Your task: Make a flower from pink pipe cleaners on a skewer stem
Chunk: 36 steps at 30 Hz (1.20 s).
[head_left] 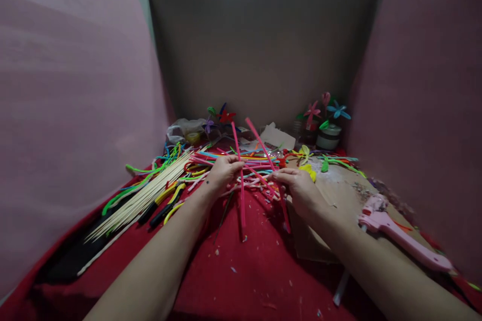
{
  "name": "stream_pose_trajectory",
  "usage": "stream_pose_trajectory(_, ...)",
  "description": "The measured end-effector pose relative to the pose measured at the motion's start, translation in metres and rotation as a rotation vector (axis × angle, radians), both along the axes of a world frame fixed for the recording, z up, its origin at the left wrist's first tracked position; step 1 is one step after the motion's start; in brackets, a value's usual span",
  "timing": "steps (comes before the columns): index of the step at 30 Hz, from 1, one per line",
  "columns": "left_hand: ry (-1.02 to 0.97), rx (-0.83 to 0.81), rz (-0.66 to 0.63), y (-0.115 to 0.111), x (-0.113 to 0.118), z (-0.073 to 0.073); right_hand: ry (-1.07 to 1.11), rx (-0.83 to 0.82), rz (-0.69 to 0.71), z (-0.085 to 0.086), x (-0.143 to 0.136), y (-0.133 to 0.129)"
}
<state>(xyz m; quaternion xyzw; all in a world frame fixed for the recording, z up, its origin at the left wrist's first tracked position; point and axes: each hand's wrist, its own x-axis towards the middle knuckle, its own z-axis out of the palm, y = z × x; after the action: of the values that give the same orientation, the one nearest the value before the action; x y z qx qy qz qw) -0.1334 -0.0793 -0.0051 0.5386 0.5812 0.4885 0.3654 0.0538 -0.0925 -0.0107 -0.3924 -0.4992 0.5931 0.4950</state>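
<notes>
A pink pipe cleaner (242, 205) stands nearly upright in my left hand (225, 173), pinched around its middle between thumb and fingers. Another pink pipe cleaner (259, 141) slants down to the right through the closed fingers of my right hand (295, 185). The two stems are apart, their tops leaning near each other. Behind and between my hands lies a pile of pink, red, yellow and blue pipe cleaners (203, 160) on the red cloth (241, 276).
Wooden sticks (150, 193) and yellow-black pliers (169, 204) lie left. Cardboard (309, 241) and a pink glue gun (402, 235) are on the right. Pipe-cleaner flowers (339, 110) and a lidded jar (329, 137) stand at the back. Pink panels (75, 85) flank both sides.
</notes>
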Motion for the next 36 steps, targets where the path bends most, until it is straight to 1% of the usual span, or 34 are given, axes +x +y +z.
stream_pose_trajectory(2,0.15,0.03,0.116,0.006,-0.007,-0.003,0.079,-0.059,0.027,-0.002,0.001,0.002)
stream_pose_trajectory(5,0.223,0.137,0.273,0.01,-0.009,-0.007,0.187,-0.108,0.106,-0.005,-0.001,0.005)
stream_pose_trajectory(6,0.23,0.189,0.3,0.009,-0.006,-0.007,0.213,-0.121,0.14,-0.006,-0.002,0.004)
stream_pose_trajectory(7,0.21,0.224,0.287,0.006,-0.002,-0.006,0.233,-0.134,0.178,-0.006,-0.003,0.004)
stream_pose_trajectory(8,0.162,0.236,0.23,0.003,0.003,-0.005,0.249,-0.144,0.218,-0.006,-0.003,0.002)
stream_pose_trajectory(9,0.074,0.197,0.114,-0.001,0.009,-0.003,0.26,-0.154,0.264,-0.005,-0.004,0.0)
stream_pose_trajectory(11,-0.172,0.02,-0.194,-0.01,0.022,-0.001,0.262,-0.183,0.369,-0.004,-0.005,-0.005)
stream_pose_trajectory(12,-0.286,-0.045,-0.299,-0.013,0.027,0.0,0.249,-0.199,0.42,-0.004,-0.005,-0.007)
stream_pose_trajectory(13,-0.387,-0.084,-0.363,-0.016,0.031,0.0,0.231,-0.215,0.463,-0.003,-0.005,-0.009)
stream_pose_trajectory(14,-0.469,-0.102,-0.396,-0.018,0.033,0.0,0.217,-0.23,0.498,-0.003,-0.005,-0.01)
stream_pose_trajectory(16,-0.584,-0.105,-0.396,-0.019,0.035,-0.002,0.228,-0.242,0.536,-0.002,-0.003,-0.011)
stream_pose_trajectory(21,-0.73,-0.108,-0.363,-0.017,0.032,-0.004,0.417,-0.3,0.626,-0.007,0.001,-0.002)
stream_pose_trajectory(23,-0.758,-0.107,-0.311,-0.018,0.033,-0.003,0.514,-0.307,0.59,-0.009,0.001,0.001)
stream_pose_trajectory(25,-0.776,-0.09,-0.25,-0.02,0.037,-0.001,0.572,-0.292,0.499,-0.01,0.0,0.002)
stream_pose_trajectory(29,-0.746,-0.019,-0.175,-0.024,0.047,-0.003,0.538,-0.158,0.372,-0.006,-0.006,-0.002)
stream_pose_trajectory(32,-0.649,0.0,-0.177,-0.026,0.052,-0.009,0.496,-0.085,0.271,-0.003,-0.009,-0.007)
stream_pose_trajectory(36,-0.495,0.034,-0.201,-0.027,0.055,-0.016,0.403,-0.049,0.146,-0.007,-0.01,-0.008)
